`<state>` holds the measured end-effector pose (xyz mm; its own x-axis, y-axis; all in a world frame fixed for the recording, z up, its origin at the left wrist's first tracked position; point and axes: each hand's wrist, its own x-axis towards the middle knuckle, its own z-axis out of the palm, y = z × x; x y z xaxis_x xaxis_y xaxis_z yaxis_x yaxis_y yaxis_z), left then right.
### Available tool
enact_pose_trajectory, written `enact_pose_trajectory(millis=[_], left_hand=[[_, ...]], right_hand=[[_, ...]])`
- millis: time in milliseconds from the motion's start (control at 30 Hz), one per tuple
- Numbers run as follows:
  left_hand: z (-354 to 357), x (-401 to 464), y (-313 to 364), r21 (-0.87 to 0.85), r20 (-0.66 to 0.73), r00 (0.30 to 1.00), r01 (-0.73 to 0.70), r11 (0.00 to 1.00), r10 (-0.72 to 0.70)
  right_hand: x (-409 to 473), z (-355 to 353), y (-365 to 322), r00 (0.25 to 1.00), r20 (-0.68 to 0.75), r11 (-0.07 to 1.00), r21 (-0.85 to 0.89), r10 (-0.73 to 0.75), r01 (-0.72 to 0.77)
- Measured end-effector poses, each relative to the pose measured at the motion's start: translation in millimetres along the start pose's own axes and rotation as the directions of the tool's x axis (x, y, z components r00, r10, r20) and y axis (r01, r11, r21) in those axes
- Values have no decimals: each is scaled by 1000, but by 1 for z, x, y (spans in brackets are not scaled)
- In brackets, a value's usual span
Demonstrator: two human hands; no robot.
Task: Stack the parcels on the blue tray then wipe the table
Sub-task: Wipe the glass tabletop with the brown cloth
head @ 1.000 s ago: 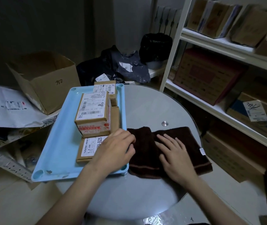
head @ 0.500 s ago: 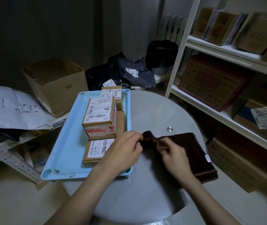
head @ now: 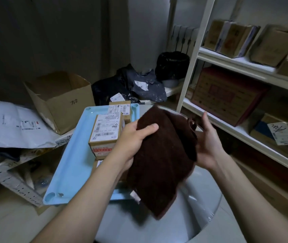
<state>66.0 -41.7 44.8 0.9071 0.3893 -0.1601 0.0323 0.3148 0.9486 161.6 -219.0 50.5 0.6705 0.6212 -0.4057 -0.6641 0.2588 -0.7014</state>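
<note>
A dark brown cloth (head: 162, 155) hangs in the air above the round glass table (head: 192, 213). My left hand (head: 132, 139) grips its upper left part, thumb on top. My right hand (head: 208, 146) is at the cloth's right edge, fingers spread, touching its back; whether it grips is unclear. Left of the cloth, the blue tray (head: 73, 163) rests on the table and carries brown cardboard parcels with white labels, the top one (head: 105, 134) stacked on others. The cloth and my left arm hide the nearest parcel.
An open cardboard box (head: 59, 99) and white mail bags (head: 15, 125) lie on a low rack to the left. Dark plastic bags (head: 132, 85) sit behind the tray. White shelves (head: 244, 67) with boxes line the right side.
The cloth lay flat on the table under both hands, was gathered up, and is now lifted off the table. The camera has moved closer.
</note>
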Motion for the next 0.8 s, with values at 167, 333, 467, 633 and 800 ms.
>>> enact_pose_trajectory(millis=[167,333,467,633,800], left_hand=[[-2,7,4,-124,-154,980,110,986,-129],[-10,4,8,-226,-87,987,114,967,-137],[-15,3,12,-189,-95,981,151,970,-171],[-9,4,17,-177,-148,971,159,971,-186],[1,3,26,-99,-190,968,150,984,-167]], right_hand=[[0,-17,29,962,259,993,61,83,-102],[11,-17,42,970,215,993,34,-114,109],[10,-15,25,989,94,994,10,-111,111],[2,-16,9,988,93,985,130,-122,110],[-3,-10,10,978,155,978,-134,-138,159]])
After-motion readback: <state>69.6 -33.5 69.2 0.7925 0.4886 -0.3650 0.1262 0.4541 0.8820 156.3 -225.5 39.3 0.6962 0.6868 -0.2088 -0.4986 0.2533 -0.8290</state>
